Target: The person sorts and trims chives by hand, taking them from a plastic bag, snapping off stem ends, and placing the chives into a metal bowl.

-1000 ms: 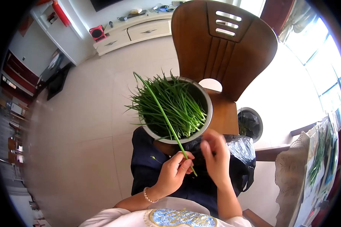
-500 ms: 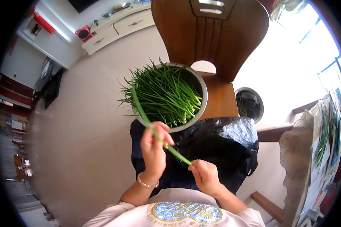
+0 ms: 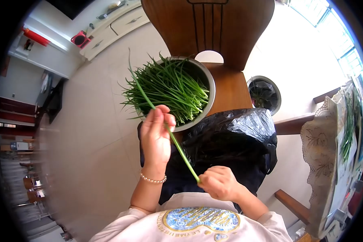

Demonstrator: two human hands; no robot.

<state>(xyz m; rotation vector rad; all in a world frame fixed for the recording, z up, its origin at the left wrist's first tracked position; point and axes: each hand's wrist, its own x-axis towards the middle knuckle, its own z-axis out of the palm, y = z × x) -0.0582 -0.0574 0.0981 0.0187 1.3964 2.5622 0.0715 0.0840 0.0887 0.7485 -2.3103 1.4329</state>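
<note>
My left hand is closed in a pinch round the upper middle of a long green scallion. The scallion's thin tip reaches up past the bowl's left side. At its lower end, my right hand is curled shut, hiding the root end. Just beyond my left hand, a metal bowl holds a heap of scallions, pale ends toward the right. A black plastic bag lies over my lap, under both hands.
The bowl stands on a wooden chair facing me. A bin with a dark liner is on the floor to its right. At far right, a table with a lace cloth bears more green stalks.
My left hand has risen slightly, and my right hand has moved a little down, its fingers curled further in. The scallion stands steeper. The whole view has shifted slightly.
</note>
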